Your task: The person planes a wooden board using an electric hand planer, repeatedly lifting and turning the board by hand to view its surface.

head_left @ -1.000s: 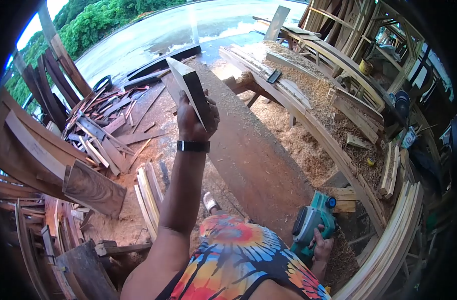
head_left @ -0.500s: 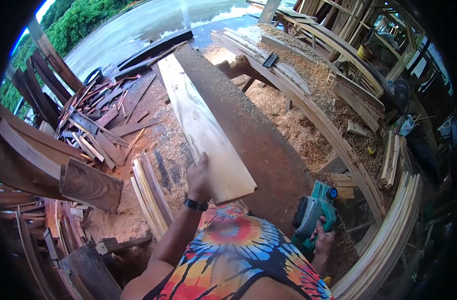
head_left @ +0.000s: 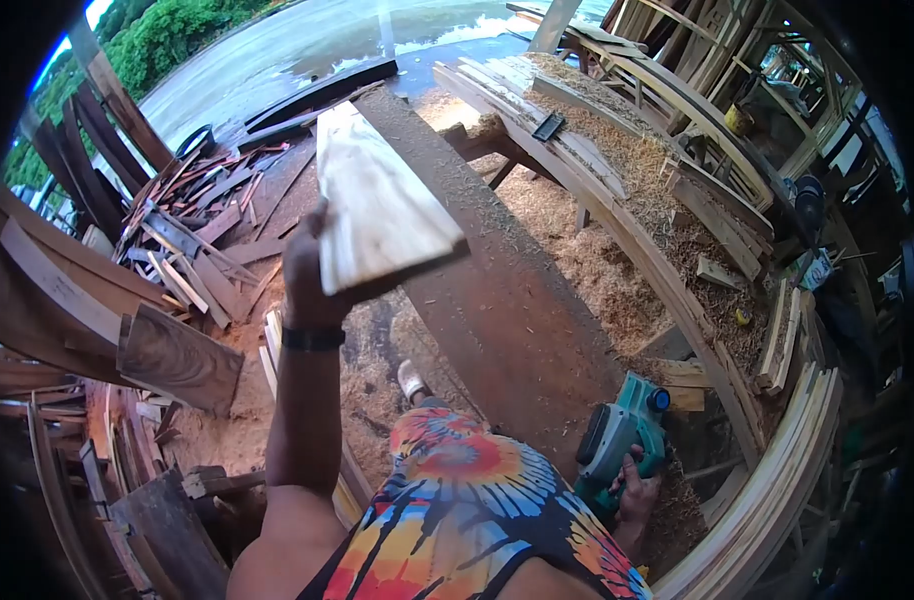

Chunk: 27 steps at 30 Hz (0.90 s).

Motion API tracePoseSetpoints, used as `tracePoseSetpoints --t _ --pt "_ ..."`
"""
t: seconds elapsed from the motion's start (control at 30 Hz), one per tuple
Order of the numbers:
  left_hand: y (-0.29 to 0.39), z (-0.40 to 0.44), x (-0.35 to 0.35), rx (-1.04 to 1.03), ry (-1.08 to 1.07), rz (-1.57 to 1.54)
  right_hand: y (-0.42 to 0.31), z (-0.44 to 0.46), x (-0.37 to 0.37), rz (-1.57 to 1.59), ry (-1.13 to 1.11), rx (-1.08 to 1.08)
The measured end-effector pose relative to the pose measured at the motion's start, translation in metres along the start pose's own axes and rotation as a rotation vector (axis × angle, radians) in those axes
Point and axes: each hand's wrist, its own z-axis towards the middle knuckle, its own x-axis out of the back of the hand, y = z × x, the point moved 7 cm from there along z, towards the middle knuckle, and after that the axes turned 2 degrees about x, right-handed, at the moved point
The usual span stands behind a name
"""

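Observation:
My left hand [head_left: 305,258] grips a pale wooden board [head_left: 377,195] by its left edge and near end. That near end is lifted above the long brown workbench plank [head_left: 522,325]; whether the far end rests on the plank I cannot tell. Low on the right, my right hand [head_left: 637,485] is wrapped round the handle of a green electric planer [head_left: 625,430]. The planer is at the near right end of the plank.
Long curved strips [head_left: 767,500] are stacked at the right. Behind them a long beam [head_left: 617,215] borders sawdust and shavings [head_left: 562,240]. Scrap wood [head_left: 192,235] is piled at the left, near an upright wide board [head_left: 182,360]. Water lies beyond.
My left hand has moved up and forward, raising the board's near end off the workbench plank. My right hand still holds the planer, almost in the same place.

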Motion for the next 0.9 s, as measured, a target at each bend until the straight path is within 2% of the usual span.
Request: tracePoseSetpoints --t 0.1,0.17,0.23,0.3,0.37,0.4,0.5,0.6,0.9 --pt "0.025 0.009 -0.01 -0.14 -0.112 -0.039 -0.004 -0.002 -0.003 0.022 -0.019 0.0" --pt "0.042 0.005 -0.017 -0.503 -0.202 0.396 -0.004 -0.003 -0.004 0.04 -0.01 -0.007" --pt "0.054 -0.005 -0.03 -0.836 -0.068 0.954 -0.004 -0.002 -0.003 0.043 -0.006 -0.006" --pt "0.056 0.0 -0.027 -0.794 -0.117 0.835 -0.003 -0.002 -0.002 0.031 -0.008 -0.001" --pt "0.046 0.021 -0.01 -0.355 -0.327 0.049 0.0 -0.002 -0.001 0.05 -0.016 -0.001" --pt "0.047 0.022 -0.006 -0.387 -0.149 0.215 0.0 -0.001 -0.002 0.058 -0.022 -0.001" --pt "0.045 0.02 -0.017 -0.345 -0.11 0.017 -0.004 -0.003 -0.004 0.065 -0.02 -0.002" --pt "0.045 0.02 -0.017 -0.356 -0.009 0.024 0.005 0.001 0.001 0.079 0.004 0.051" --pt "0.045 0.022 -0.017 -0.36 0.045 0.001 -0.002 -0.002 -0.003 0.059 -0.026 0.002"
